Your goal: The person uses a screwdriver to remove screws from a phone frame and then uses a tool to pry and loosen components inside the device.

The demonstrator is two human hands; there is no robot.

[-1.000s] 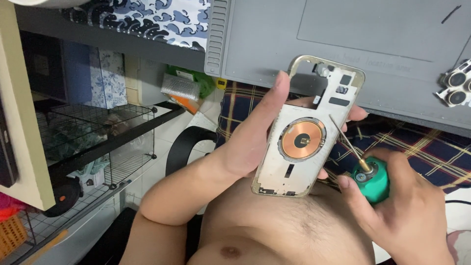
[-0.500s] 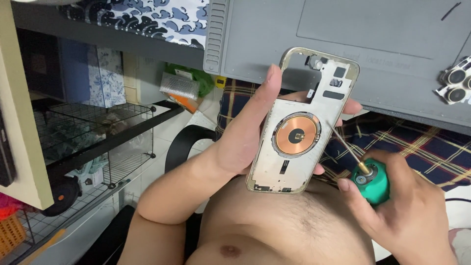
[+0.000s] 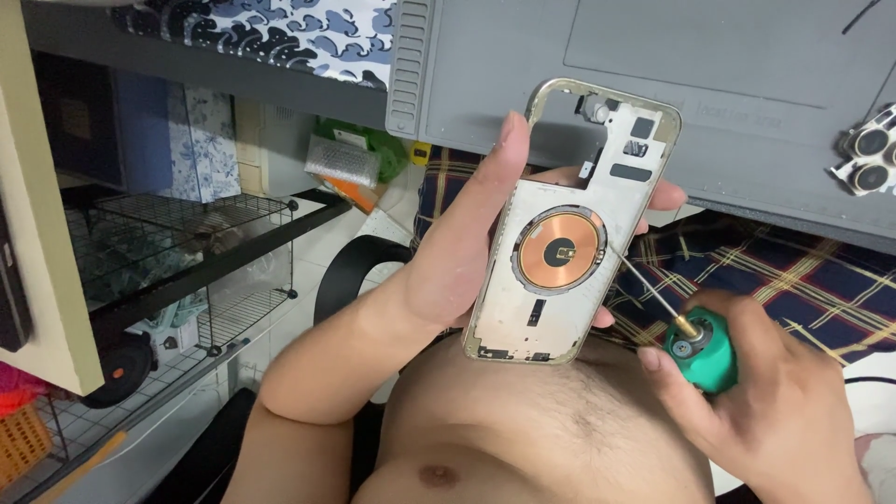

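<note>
My left hand [image 3: 467,247] grips an empty phone housing [image 3: 569,229] by its edges, upright and tilted, inner side toward me. A round copper coil [image 3: 558,252] sits in the housing's middle, and the camera cutout is at its top. My right hand [image 3: 775,401] holds a screwdriver with a green handle [image 3: 702,350]. Its thin shaft [image 3: 649,289] points up and left, and the tip touches the housing's right edge beside the coil.
A grey work mat [image 3: 747,93] lies on the desk ahead, with a camera module [image 3: 868,154] at its right edge. A plaid cloth [image 3: 793,271] is under the desk edge. At left stand a wire rack [image 3: 168,252] and shelf clutter.
My left hand has lifted the housing slightly up and to the right. The screwdriver stays in about the same place, its tip at the housing's right edge.
</note>
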